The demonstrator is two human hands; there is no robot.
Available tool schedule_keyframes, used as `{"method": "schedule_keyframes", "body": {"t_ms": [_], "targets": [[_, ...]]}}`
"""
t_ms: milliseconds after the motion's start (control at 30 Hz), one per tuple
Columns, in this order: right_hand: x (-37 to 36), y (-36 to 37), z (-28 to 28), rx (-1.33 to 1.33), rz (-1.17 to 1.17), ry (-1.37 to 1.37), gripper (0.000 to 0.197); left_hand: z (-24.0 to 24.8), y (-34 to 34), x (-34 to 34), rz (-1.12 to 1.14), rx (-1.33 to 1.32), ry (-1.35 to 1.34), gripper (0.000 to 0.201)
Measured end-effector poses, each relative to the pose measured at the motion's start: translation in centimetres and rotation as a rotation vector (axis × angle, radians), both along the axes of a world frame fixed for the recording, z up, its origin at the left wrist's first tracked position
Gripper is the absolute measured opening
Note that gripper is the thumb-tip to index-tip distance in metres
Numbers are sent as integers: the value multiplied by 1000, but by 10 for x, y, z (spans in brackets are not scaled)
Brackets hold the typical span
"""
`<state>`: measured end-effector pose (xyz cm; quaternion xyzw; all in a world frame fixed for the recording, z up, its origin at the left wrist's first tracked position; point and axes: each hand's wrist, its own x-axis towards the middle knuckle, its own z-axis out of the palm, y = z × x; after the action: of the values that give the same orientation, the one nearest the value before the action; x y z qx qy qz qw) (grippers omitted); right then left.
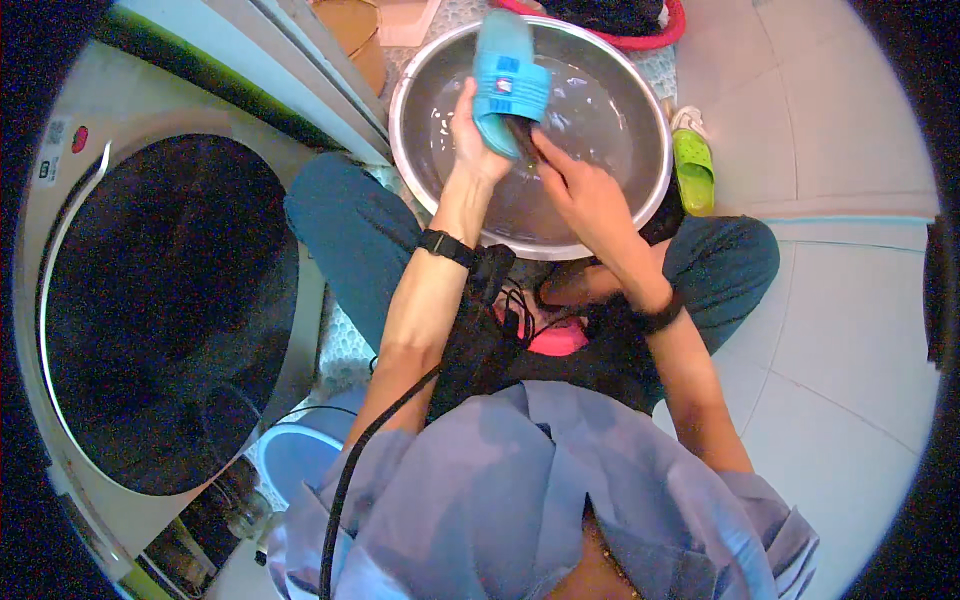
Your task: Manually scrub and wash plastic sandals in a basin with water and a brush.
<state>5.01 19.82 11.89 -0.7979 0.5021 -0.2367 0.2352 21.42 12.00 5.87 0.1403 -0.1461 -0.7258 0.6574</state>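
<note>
A blue slide sandal (512, 95) is held up over a wide metal basin (399, 120) of greyish water. My left hand (478, 148) grips the sandal at its side near the lower end, its toes-and-strap part pointing up and away. In my right hand (590, 200) is a dark, narrow tool (522, 132), pressed to the sandal just below the strap. The tool's far end is hidden by the strap, so I cannot tell its exact kind. Both hands are above the water.
A green clog (694, 172) stands right of the basin by the wall. Behind is a red tub (652, 42) with dark cloth. A washing machine (290, 370) with a round dark door stands left, a blue bucket (268, 462) near it. A black cable (352, 470) crosses my lap.
</note>
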Motion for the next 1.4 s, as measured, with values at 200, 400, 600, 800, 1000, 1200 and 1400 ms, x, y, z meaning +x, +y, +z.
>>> {"method": "schedule_keyframes", "body": {"t_ms": [200, 400, 600, 800, 1000, 1200, 1400], "targets": [[35, -27, -20, -8, -2, -107, 40, 0, 5, -3, 19, 108, 13, 61], [25, 8, -13, 96, 57, -38, 40, -16, -3, 10, -53, 100, 11, 72], [34, -9, -15, 32, 86, -127, 41, -13, -7, 18, -90, 73, 106, 76], [-32, 3, 4, 171, 75, -10, 39, -6, -6, 19, -67, 22, 163, 73], [-32, 17, 13, 107, 54, -184, 39, 4, -6, 19, -24, -16, 170, 74], [17, -35, -11, -57, -10, 31, 42, 9, 3, -17, 6, 63, 13, 54], [25, -19, -29, -43, 32, -41, 33, -12, 3, 9, -11, 119, 48, 60]]}}
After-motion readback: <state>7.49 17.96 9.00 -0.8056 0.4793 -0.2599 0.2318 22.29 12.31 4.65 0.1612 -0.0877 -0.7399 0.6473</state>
